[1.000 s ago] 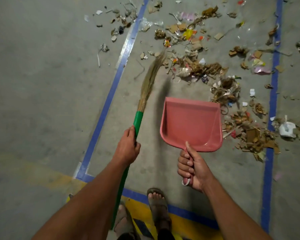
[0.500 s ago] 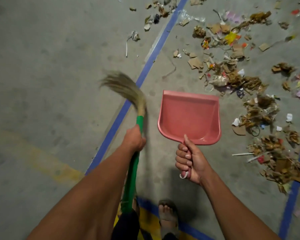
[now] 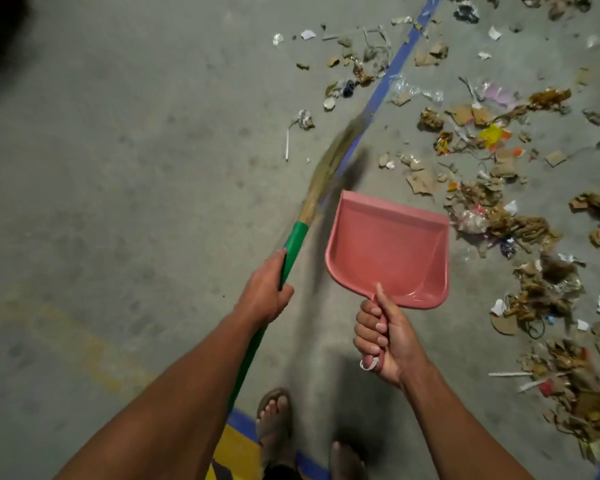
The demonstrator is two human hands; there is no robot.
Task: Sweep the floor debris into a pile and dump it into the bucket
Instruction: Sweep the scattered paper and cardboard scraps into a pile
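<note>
Broom (image 3: 329, 164) bristles now swung toward upper right, left hand (image 3: 264, 292) gripping its handle; right hand (image 3: 385, 341) clenching empty dustpan (image 3: 388, 247), centre frame.

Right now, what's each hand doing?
Left hand: grips the broom by its green handle.
Right hand: grips the pink dustpan by its handle.

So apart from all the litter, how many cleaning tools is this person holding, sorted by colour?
Green-handled: 1, the broom, gripped by the left hand.
Pink: 1, the dustpan, empty, its handle gripped by the right hand.
Total: 2 tools.
No bucket is in view.
</note>
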